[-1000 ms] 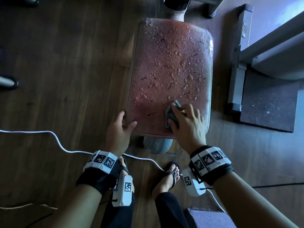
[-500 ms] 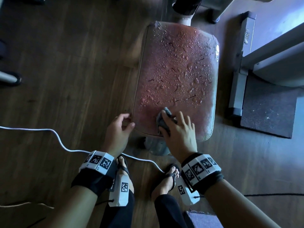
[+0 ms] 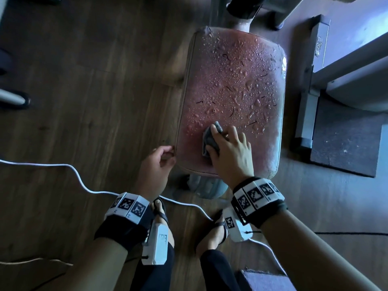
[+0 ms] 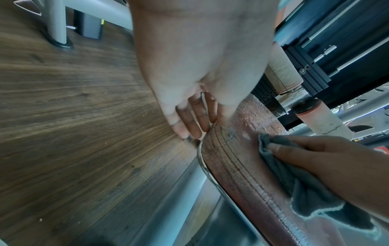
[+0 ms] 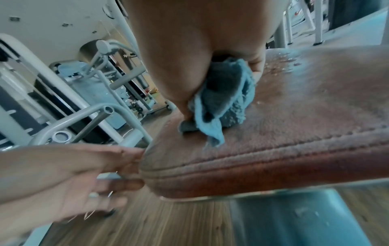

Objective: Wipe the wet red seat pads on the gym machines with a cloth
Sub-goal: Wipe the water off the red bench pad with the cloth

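Red pad mid-wipe: near strip dry, rest beaded. Right hand pressing bunched cloth; left hand loose-fingered, touching corner. Next, probably: stroke toward far end.

We are seeing a white cable lying across the wood floor, a dark mat sitting under a grey frame, and sandals standing beside the cable.

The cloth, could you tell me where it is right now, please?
In the head view, the cloth lies bunched under the right hand on the near left part of the red seat pad.
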### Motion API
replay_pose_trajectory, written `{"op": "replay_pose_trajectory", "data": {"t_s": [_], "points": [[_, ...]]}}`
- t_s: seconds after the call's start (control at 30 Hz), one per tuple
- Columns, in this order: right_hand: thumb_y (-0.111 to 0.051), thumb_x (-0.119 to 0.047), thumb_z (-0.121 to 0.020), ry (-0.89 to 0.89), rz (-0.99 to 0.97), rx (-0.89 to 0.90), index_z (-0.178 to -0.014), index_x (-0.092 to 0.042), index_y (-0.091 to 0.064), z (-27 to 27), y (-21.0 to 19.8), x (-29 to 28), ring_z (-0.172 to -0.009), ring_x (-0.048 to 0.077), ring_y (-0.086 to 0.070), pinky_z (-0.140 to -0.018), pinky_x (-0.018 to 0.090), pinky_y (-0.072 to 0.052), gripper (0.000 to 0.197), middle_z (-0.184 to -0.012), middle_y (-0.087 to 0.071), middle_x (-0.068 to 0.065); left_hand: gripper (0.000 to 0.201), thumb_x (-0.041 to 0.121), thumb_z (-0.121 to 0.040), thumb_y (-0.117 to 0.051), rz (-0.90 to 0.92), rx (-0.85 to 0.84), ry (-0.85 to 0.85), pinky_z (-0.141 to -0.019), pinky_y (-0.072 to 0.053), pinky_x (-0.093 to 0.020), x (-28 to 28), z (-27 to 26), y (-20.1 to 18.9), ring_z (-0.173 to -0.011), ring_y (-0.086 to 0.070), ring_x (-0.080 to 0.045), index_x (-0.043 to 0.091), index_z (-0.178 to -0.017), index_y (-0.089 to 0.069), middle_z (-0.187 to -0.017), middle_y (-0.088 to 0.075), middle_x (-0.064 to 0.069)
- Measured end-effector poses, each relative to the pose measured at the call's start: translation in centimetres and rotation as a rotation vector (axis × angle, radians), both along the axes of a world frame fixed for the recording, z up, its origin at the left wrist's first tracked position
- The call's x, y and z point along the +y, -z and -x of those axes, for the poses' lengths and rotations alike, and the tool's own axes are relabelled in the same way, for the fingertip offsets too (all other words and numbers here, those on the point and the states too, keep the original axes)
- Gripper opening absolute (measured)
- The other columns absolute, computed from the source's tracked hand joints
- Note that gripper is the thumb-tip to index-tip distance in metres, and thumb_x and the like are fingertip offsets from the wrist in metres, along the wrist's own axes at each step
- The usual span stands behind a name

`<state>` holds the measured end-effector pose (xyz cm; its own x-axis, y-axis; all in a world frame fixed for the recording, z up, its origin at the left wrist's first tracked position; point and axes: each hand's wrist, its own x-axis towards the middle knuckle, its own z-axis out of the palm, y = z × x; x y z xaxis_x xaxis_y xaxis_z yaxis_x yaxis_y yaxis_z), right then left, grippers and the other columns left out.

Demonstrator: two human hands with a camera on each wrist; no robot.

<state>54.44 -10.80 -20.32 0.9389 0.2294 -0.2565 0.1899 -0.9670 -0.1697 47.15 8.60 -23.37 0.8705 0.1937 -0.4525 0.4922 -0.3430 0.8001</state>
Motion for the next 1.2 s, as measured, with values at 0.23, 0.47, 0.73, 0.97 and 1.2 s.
{"op": "replay_pose_trajectory", "data": {"t_s": [0.23,0.47,0.73,0.97,1.2], "points": [[-0.053,-0.049,-0.090,-0.226,0.057,0.017,-0.144,-0.027,-0.042,2.7,-0.5,-1.4,-0.100,0.030,-0.049,-0.078,0.047,-0.050,0.059,-0.124,-0.049,0.005,0.030,0.013,-0.094,-0.064,0.029,0.021,-0.007,-0.094,-0.051,-0.033,0.2,0.3,-0.2,-0.106,-0.063,-0.012,0.016,-0.124,-0.064,-0.114,-0.068,-0.001],[-0.052,-0.035,-0.091,-0.060,0.013,-0.020,-0.147,-0.018,-0.038,1.4,0.0,0.5,-0.120,0.030,-0.040,-0.090,0.047,-0.044,0.060,-0.142,-0.041,0.002,0.031,0.012,-0.097,-0.059,0.088,0.030,-0.014,-0.095,-0.053,-0.041,0.3,0.5,0.2,-0.108,-0.063,-0.008,0.016,-0.128,-0.063,-0.118,-0.067,0.002],[-0.062,-0.026,-0.085,-0.368,-0.167,-0.072,-0.144,-0.011,-0.045,2.5,0.9,0.6,-0.133,0.025,-0.042,-0.104,0.041,-0.038,0.064,-0.148,-0.045,0.000,0.028,0.011,-0.096,-0.060,0.099,0.028,-0.058,-0.094,-0.054,-0.047,0.4,0.7,0.9,-0.107,-0.066,-0.013,0.018,-0.123,-0.065,-0.114,-0.070,0.003],[-0.045,-0.039,-0.095,-0.363,-0.052,-0.123,-0.149,-0.016,-0.037,-2.1,1.8,3.3,-0.125,0.025,-0.041,-0.096,0.042,-0.039,0.059,-0.153,-0.036,-0.004,0.029,0.020,-0.090,-0.070,0.147,0.010,-0.055,-0.078,-0.053,-0.017,-0.3,-0.1,-0.3,-0.087,-0.068,0.002,0.017,-0.118,-0.065,-0.098,-0.074,0.008],[-0.042,-0.043,-0.096,-0.192,0.064,-0.112,-0.148,-0.018,-0.034,-2.9,1.4,4.9,-0.115,0.031,-0.042,-0.087,0.047,-0.042,0.059,-0.146,-0.038,0.000,0.048,0.007,-0.086,-0.072,0.134,-0.080,-0.053,-0.082,-0.056,-0.022,-0.6,-1.3,-0.3,-0.090,-0.069,0.001,0.017,-0.131,-0.062,-0.104,-0.072,0.006]]}}
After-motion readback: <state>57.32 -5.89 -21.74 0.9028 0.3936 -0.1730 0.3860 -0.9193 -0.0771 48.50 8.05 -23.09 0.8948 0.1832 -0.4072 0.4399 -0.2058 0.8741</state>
